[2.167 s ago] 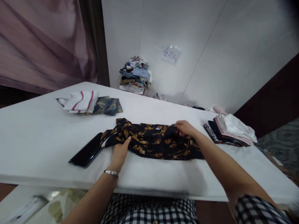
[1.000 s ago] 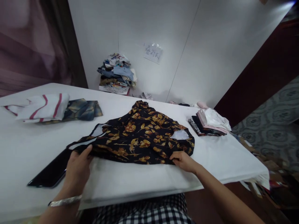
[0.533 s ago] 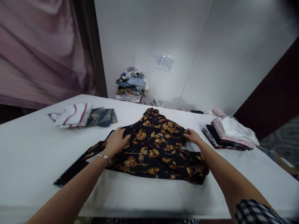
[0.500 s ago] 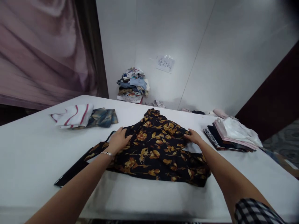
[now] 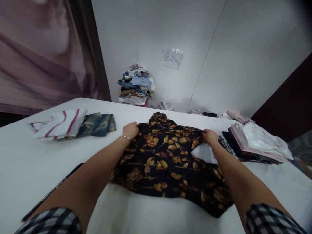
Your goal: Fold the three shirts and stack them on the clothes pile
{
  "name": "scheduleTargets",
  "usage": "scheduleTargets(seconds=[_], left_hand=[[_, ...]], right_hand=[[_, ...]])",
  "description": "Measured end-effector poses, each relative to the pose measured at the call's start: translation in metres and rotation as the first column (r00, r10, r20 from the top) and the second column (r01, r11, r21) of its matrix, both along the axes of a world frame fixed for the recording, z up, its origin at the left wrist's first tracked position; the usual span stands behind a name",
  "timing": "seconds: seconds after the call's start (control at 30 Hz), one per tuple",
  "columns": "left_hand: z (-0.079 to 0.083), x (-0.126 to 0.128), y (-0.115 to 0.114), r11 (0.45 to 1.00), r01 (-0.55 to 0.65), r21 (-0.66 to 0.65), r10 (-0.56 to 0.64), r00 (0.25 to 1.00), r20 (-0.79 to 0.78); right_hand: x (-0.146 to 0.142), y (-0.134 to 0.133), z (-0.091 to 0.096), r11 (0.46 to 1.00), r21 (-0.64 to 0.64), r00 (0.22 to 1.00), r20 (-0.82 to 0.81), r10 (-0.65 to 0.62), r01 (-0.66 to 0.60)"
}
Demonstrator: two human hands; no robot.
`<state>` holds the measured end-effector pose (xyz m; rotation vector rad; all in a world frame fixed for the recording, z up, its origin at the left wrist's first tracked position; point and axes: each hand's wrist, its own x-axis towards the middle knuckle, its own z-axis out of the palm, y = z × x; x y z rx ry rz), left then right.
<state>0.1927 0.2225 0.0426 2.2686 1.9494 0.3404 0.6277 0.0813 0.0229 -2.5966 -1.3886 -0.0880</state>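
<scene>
A black shirt with a golden-brown flower print (image 5: 165, 156) lies spread over the table, its collar pointing away from me. My left hand (image 5: 131, 130) is closed on the shirt's left shoulder. On the opposite shoulder, my right hand (image 5: 211, 137) grips the cloth in its fingers. The fabric is pulled taut between both hands, and its lower right corner hangs toward me. A patch of white shows through a gap beside my right hand. Partly hidden under my left forearm is a thin, dark, flat item (image 5: 53, 191).
A white table (image 5: 136, 214) fills the foreground. At left lie a white cloth with red stripes (image 5: 63, 125) and a plaid garment (image 5: 97, 125). Folded clothes (image 5: 258, 143) are stacked at right. Beyond the far edge stands a clothes pile (image 5: 137, 85), below a paper sign (image 5: 172, 59).
Both hands have shifted outward and up to the shirt's shoulders, stretching it wider. The sleeve at left has drawn in, exposing more of the dark flat item. My view has moved slightly.
</scene>
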Motion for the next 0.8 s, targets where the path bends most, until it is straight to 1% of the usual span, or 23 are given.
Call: scheduleTargets(seconds=[0.07,0.13,0.2,0.23,0.27,0.33,0.4,0.47,0.5,0.53,0.57,0.63,0.67,0.73,0.8], left_hand=[[0.018,0.011,0.019,0.996,-0.058,0.07,0.055,0.998,0.038],[0.03,0.021,0.032,0.989,-0.107,0.103,0.1,0.992,0.075],[0.031,0.027,0.035,0.986,-0.132,0.103,0.122,0.988,0.099],[0.027,0.029,0.032,0.988,-0.108,0.112,0.097,0.99,0.104],[0.02,0.03,0.026,0.989,-0.054,0.135,0.04,0.994,0.105],[0.001,0.029,0.008,0.97,0.118,0.215,-0.141,0.986,0.094],[-0.02,0.027,-0.017,0.909,0.32,0.268,-0.349,0.935,0.068],[-0.037,0.024,-0.044,0.848,0.475,0.236,-0.497,0.867,0.04],[-0.043,0.023,-0.056,0.831,0.521,0.195,-0.535,0.845,0.021],[-0.048,0.022,-0.067,0.826,0.543,0.147,-0.549,0.836,-0.007],[-0.05,0.022,-0.077,0.834,0.542,0.104,-0.54,0.84,-0.047],[-0.049,0.023,-0.09,0.862,0.506,0.045,-0.495,0.856,-0.15],[-0.046,0.025,-0.095,0.87,0.493,0.029,-0.479,0.856,-0.193],[-0.038,0.029,-0.101,0.867,0.497,0.024,-0.477,0.844,-0.244],[-0.028,0.031,-0.105,0.86,0.508,0.046,-0.482,0.839,-0.252]], right_hand=[[0.016,0.004,0.016,0.994,0.072,0.996,0.036,-0.082,0.079],[0.028,0.007,0.026,0.979,0.152,0.99,0.028,-0.141,0.135],[0.034,0.004,0.029,0.963,0.234,0.991,-0.028,-0.133,0.135],[0.035,0.001,0.027,0.957,0.266,0.993,-0.073,-0.097,0.113],[0.034,-0.004,0.024,0.955,0.285,0.991,-0.122,-0.049,0.083],[0.026,-0.02,0.014,0.959,0.282,0.978,-0.206,0.04,0.02],[0.011,-0.045,0.001,0.961,0.27,0.951,-0.278,0.136,-0.058],[-0.013,-0.076,-0.014,0.941,0.279,0.901,-0.33,0.281,-0.191],[-0.027,-0.093,-0.021,0.92,0.277,0.862,-0.35,0.367,-0.279],[-0.041,-0.109,-0.027,0.899,0.263,0.83,-0.356,0.428,-0.351],[-0.055,-0.124,-0.033,0.881,0.226,0.803,-0.363,0.473,-0.416],[-0.081,-0.148,-0.041,0.852,0.135,0.787,-0.333,0.519,-0.505],[-0.092,-0.156,-0.044,0.842,0.092,0.794,-0.293,0.533,-0.531],[-0.106,-0.165,-0.045,0.828,0.037,0.811,-0.178,0.557,-0.56],[-0.112,-0.17,-0.043,0.82,0.025,0.817,-0.075,0.571,-0.571]])
